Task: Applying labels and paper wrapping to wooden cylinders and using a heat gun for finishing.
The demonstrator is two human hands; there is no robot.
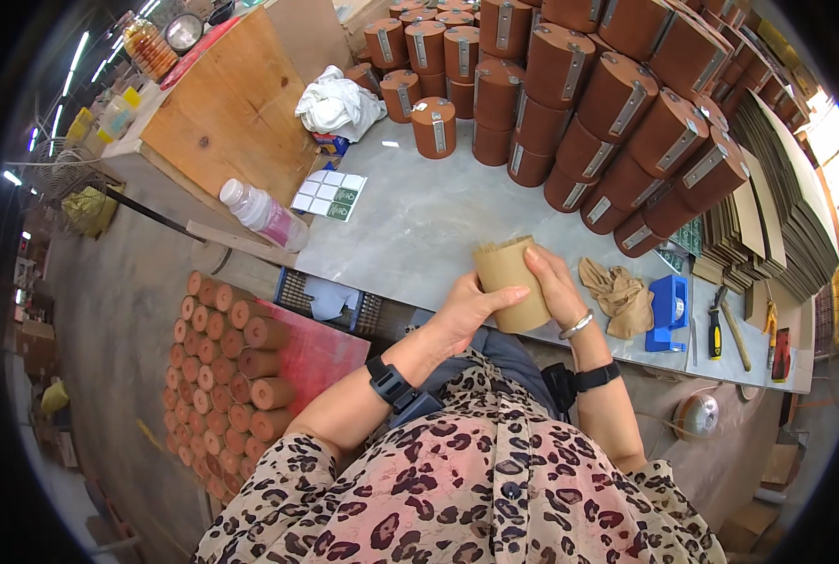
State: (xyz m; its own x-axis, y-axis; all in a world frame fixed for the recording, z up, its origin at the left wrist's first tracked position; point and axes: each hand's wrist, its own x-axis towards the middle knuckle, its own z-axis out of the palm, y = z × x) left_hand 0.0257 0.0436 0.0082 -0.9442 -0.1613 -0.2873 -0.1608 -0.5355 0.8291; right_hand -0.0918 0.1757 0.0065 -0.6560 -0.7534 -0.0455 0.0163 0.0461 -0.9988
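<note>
A tan paper roll [510,270], a short cylinder with a ragged upper edge, is held above the table's front edge, close to my body. My left hand [471,308] grips its left side, thumb laid across the front. From the right, my right hand [560,289] wraps round it, with the fingers along the side and partly hidden behind it. A crumpled brown cloth [619,297] lies on the table to the right of my right hand.
Stacked brown cylindrical boxes [570,80] with metal strips fill the table's back. A blue tape dispenser [665,313], a screwdriver [716,324] and cardboard sheets [786,160] are on the right. At left are a bottle [264,214], a sticker sheet [329,194] and piled brown cylinders [222,367].
</note>
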